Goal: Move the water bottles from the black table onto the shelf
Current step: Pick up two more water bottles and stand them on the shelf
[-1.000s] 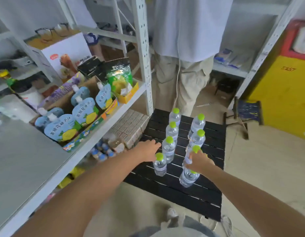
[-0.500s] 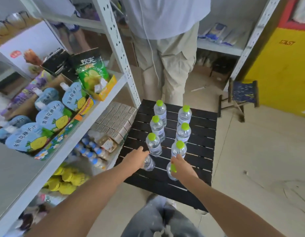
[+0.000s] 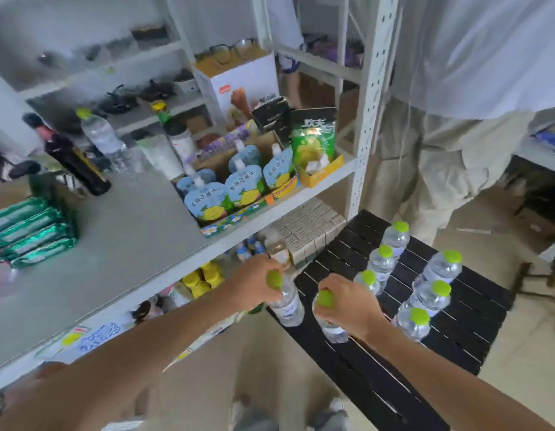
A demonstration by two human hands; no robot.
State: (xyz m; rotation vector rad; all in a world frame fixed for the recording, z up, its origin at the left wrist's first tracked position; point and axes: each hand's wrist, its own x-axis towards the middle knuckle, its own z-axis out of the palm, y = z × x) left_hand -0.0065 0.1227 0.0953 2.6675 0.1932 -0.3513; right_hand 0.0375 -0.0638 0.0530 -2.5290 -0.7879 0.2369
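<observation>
So I've got the grey shelf (image 3: 120,231) on the left, black table (image 3: 456,334) on the right with six bottles (image 3: 433,295) standing on it. My left hand (image 3: 254,286) is clamped on one bottle (image 3: 285,301), right hand (image 3: 350,309) on another bottle (image 3: 332,329), both at the table's near-left edge
</observation>
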